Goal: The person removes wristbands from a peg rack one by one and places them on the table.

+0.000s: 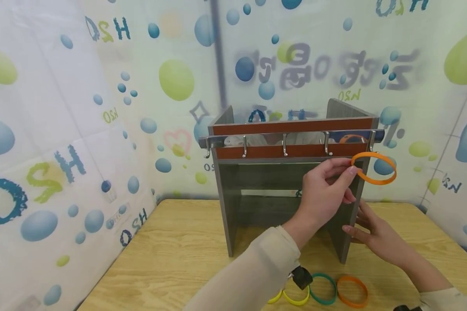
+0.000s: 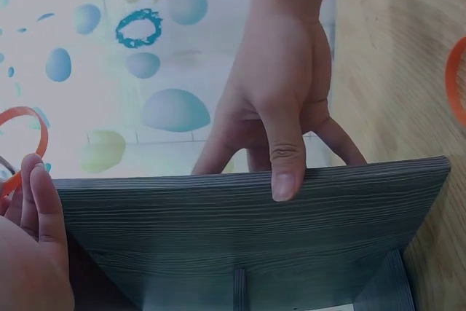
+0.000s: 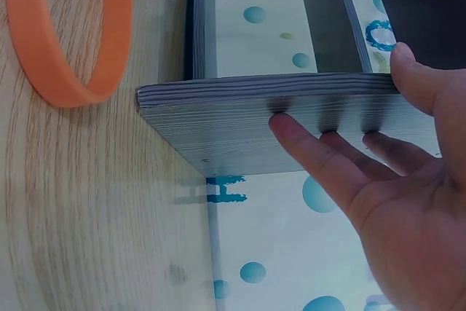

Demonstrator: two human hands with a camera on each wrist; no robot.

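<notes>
My left hand [image 1: 327, 190] pinches an orange silicone wristband [image 1: 393, 172] between thumb and fingers. The band's upper rim is right at the tip of the rightmost metal hook [image 1: 372, 140] on the rail. That rail runs across the front of a grey wooden rack [image 1: 225, 207]. Lower on the right, my right hand [image 1: 381, 237] grips the rack's side panel [image 3: 218, 129]. Its thumb [image 2: 286, 172] lies over the front edge, while the fingers [image 3: 313, 143] press the outer face.
On the wooden table [image 1: 171, 242], in front of the rack, lie another orange wristband [image 1: 352, 292], a green one [image 1: 324, 288] and yellow ones [image 1: 297, 301]. More hooks [image 1: 284, 144] line the rail to the left. A patterned curtain [image 1: 171, 129] hangs behind and beside the table.
</notes>
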